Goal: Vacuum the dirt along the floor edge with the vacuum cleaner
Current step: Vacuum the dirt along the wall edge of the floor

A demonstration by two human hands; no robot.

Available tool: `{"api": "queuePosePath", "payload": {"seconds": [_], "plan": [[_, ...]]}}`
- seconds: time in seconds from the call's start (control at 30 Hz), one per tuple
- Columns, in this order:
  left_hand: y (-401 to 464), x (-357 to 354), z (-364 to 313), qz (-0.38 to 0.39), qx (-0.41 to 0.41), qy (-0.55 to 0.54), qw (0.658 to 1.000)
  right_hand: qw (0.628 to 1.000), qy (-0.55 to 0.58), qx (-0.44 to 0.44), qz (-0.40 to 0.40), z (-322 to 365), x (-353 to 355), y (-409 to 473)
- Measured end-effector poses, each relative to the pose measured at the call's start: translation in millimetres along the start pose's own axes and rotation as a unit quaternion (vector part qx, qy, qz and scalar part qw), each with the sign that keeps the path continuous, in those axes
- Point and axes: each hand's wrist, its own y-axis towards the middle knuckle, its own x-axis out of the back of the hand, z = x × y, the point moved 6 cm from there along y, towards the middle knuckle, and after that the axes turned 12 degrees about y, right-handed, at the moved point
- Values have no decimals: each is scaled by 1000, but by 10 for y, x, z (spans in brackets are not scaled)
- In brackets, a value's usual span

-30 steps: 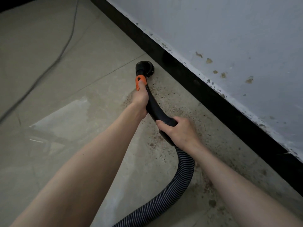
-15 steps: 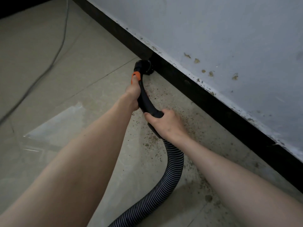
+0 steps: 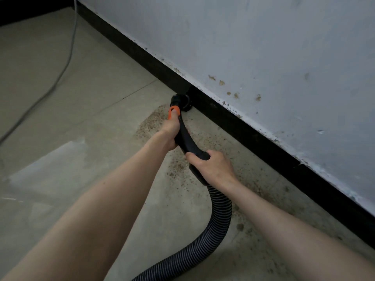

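Dim, flat, greyish daylight, no hard shadows. Pale sheen on floor (image 3: 50, 157) at left edge, soft glare patch. Skirting (image 3: 253, 128) near black, detail lost. Wall (image 3: 263, 37) evenly lit, slightly mottled. Soft shadow under hose (image 3: 221, 216). Mild blur overall, cable (image 3: 67, 57) smeared at top left. Wide-angle bending toward edges, forearms stretched at bottom corners.

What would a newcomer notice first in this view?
Both hands grip the black wand: the left hand near its orange collar, the right hand lower, where the ribbed hose begins. The nozzle sits against the black baseboard. Brown dirt speckles the floor along that edge.
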Motion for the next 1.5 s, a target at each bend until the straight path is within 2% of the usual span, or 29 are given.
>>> {"api": "queuePosePath", "payload": {"seconds": [0.1, 0.2, 0.33, 0.57, 0.9, 1.2, 1.33, 1.5], "plan": [[-14, 11, -12, -1, -13, 2, 1000, 1000, 12, -5, -5, -16, 10, -26], [-32, -33, -70, 4, -36, 6, 999, 994, 103, -34, -2, -74, 20, -34], [-50, -216, -179, 37, -62, 7, 997, 954, 287, -90, 16, -164, -18, -38], [58, -372, -301, 57, -79, -5, 995, 904, 398, -128, 90, -82, -109, 99], [198, -255, -378, 9, -89, -8, 996, 901, 396, -128, 122, -33, -201, 218], [274, 170, -543, -31, -94, -28, 995, 916, 353, -127, 144, 292, -453, 377], [257, 208, -491, -33, -90, -35, 995, 925, 321, -124, 162, 268, -381, 376], [139, 33, -400, -13, -86, -48, 995, 932, 309, -125, 145, 140, -231, 255]]}}
